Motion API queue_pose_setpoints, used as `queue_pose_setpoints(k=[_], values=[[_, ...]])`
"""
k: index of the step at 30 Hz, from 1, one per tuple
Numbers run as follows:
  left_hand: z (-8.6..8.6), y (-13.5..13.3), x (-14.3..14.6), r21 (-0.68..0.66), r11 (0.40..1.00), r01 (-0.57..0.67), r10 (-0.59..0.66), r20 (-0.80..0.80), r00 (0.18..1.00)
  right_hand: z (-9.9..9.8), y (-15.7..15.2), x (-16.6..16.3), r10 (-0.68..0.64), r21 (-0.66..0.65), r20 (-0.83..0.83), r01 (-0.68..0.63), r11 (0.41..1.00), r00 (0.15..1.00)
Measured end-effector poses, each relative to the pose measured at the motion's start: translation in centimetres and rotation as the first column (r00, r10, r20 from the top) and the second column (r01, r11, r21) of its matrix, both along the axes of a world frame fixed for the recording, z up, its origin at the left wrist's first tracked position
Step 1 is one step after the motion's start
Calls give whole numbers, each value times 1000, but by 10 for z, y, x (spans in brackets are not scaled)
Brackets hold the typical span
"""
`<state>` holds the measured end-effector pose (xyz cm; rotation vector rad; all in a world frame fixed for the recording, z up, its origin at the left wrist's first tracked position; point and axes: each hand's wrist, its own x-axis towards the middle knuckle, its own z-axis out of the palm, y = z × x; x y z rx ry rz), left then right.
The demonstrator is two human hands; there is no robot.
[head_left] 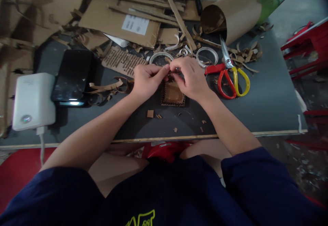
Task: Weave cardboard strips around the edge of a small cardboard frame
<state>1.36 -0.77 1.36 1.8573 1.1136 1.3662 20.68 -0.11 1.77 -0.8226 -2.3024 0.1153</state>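
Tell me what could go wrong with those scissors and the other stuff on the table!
The red-and-yellow scissors lie near the right hand, which might get poked if it reaches across the blades. The cable from the white device hangs over the front edge of the table, so the left arm could snag it. The small cardboard piece by the fingertips might bend if pressed hard.

Cardboard piece (174,94) | brown, rectangular | corrugated rim | lying on tabletop (261,110)
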Motion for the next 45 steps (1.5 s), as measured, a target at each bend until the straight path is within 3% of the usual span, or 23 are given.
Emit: queue_pose_setpoints(k=[16, 28, 35, 45], values=[[-11, 3, 3, -87, 995, 47, -33, 156, 987, 6, -3, -5, 61, -201, -90, -78, 976, 994], [-9, 4, 4, -127, 988, 83, -61, 170, 984, 4, -3, -1, -20, -153, -18, 17, 988, 1000], [-7, 3, 4, -93, 990, 102, -86, 162, 983, -7, 1, -2, 41, -85, -89, -49, 995, 995], [-5, 3, 3, -60, 994, 95, -89, 85, 992, -5, 1, -1, 5, -103, -59, -11, 995, 998]])
